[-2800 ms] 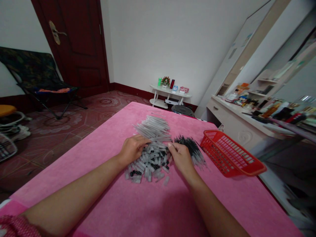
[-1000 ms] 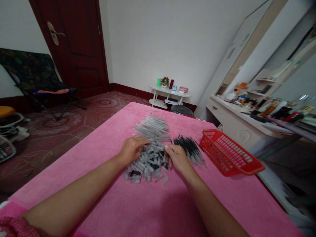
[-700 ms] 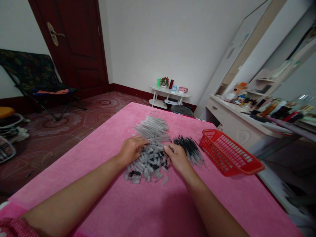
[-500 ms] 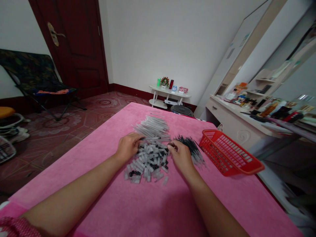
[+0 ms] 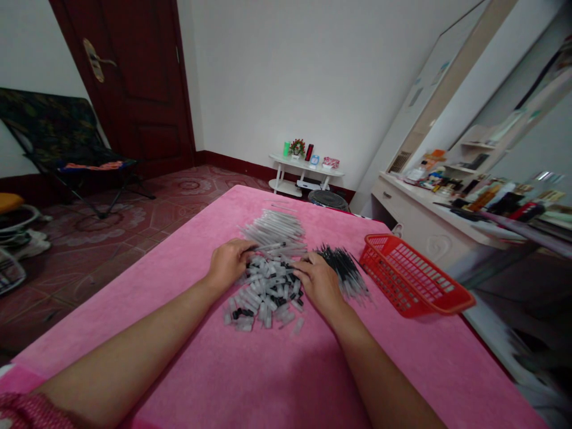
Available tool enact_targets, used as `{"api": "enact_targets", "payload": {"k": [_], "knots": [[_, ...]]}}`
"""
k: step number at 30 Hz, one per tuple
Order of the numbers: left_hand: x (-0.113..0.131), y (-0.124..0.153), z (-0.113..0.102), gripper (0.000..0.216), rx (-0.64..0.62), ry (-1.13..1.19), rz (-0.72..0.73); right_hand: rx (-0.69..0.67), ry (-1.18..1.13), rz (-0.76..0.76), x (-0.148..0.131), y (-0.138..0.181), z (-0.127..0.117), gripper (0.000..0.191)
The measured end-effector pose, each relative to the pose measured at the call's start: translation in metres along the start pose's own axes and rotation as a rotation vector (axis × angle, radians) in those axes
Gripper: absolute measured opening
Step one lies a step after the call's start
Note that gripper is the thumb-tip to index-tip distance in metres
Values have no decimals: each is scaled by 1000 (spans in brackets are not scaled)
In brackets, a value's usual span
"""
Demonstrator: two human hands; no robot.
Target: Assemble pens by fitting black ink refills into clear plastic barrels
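Note:
My left hand is closed, its fingertips bent together at the left edge between two piles; what they hold is hidden. My right hand reaches in from the right, thumb and index finger pinched close at the edge of the caps, on something too small to make out. Between the hands lies a heap of clear pen caps, some with black parts. Behind it lies a pile of clear pen barrels. To the right of my right hand lies a bundle of dark-ended pen refills.
A red plastic basket stands at the right edge of the pink-covered table. Two thin sticks lie at the far end. A dresser with bottles is on the right, a folding chair on the left, and a low white shelf beyond.
My right hand has moved left, its fingertips now over the right side of the cap heap. My left hand has shifted very slightly left. The view has moved a little.

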State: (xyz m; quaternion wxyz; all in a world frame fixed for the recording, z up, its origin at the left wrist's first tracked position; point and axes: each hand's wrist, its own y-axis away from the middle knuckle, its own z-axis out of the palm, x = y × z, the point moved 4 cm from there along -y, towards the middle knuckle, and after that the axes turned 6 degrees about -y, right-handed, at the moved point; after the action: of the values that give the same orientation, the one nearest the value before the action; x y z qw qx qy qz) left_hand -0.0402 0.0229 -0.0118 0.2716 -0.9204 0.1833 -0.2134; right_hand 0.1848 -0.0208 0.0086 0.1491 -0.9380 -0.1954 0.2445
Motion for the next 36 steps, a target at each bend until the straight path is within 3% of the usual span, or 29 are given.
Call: {"api": "enact_targets", "payload": {"k": [9,16,27,31,36], "knots": [[5,2,1,29,-17,8,16,21,-23,31,-6,-4,-1,15],[5,2,1,29,-13,47,59,164,-507,238,27,-5,-2,23],[17,3,-2,32,-68,133,116,210,-493,152,16,-8,-3,23],[11,1,1,24,-4,375,-36,232,-537,184,15,-7,-4,26],[9,-2,4,20,107,1066,-359,148,-722,295,10,-6,1,24]]}}
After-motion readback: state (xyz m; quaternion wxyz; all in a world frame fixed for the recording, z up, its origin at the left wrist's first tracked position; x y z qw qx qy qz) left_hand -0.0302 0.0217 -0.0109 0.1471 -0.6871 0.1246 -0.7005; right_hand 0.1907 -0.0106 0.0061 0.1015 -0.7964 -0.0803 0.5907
